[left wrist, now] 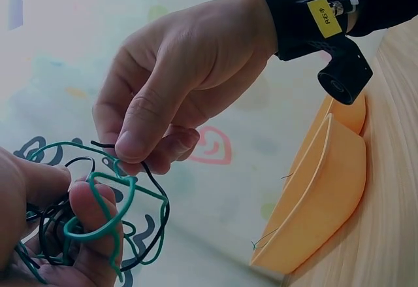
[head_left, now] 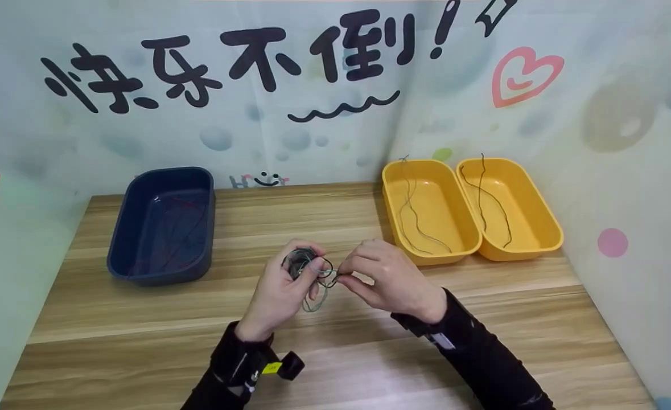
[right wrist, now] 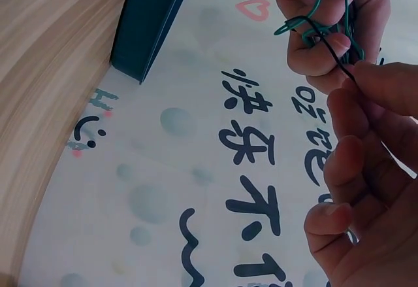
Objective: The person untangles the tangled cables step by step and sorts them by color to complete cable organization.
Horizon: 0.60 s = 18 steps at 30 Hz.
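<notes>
A tangled bundle of black and green wires (head_left: 299, 262) lies in my left hand (head_left: 281, 287), whose fingers and thumb curl round it. Loops of green wire (left wrist: 108, 231) stick out past the fingers in the left wrist view. Just to the right, my right hand (head_left: 389, 279) pinches a black wire (left wrist: 157, 185) between thumb and fingertips, its short end poking out beyond the thumb. That black wire (right wrist: 328, 46) runs from the bundle to the right fingertips in the right wrist view. Both hands are above the table, close together.
A dark blue bin (head_left: 120, 242) with thin red and dark wires stands at the left. Two yellow bins (head_left: 472, 250) sit side by side at the right; light grey wires (head_left: 409, 199) lie in one, black wires (head_left: 492, 199) in the other. A printed backdrop (head_left: 324, 142) rises behind the wooden table (head_left: 289, 216).
</notes>
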Available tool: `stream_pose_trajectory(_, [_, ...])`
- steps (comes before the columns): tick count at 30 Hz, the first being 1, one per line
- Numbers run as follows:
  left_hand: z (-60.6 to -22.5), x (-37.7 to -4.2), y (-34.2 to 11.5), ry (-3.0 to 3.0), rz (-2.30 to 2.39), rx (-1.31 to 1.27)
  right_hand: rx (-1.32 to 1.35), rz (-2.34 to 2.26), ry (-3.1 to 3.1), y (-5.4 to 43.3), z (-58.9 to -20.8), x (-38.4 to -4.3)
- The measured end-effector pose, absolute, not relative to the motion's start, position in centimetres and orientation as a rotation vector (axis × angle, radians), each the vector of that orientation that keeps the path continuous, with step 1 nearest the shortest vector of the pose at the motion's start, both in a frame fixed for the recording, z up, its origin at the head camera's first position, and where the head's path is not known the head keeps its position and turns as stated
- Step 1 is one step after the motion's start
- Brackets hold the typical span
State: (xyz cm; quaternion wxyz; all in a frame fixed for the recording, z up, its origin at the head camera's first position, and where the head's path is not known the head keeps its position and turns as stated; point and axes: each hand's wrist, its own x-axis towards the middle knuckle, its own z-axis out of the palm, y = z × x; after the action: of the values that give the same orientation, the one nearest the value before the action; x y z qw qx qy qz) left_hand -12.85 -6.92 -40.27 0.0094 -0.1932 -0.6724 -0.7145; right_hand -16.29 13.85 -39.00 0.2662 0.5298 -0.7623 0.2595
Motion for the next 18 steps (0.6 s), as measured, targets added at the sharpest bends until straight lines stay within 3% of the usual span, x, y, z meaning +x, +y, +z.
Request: stream_pose_trajectory(18, [-40.00,-13.35,-7.92,-1.777,-2.477,-0.433,1.475,0.664,-2.062,14.29,-38.39,-15.84])
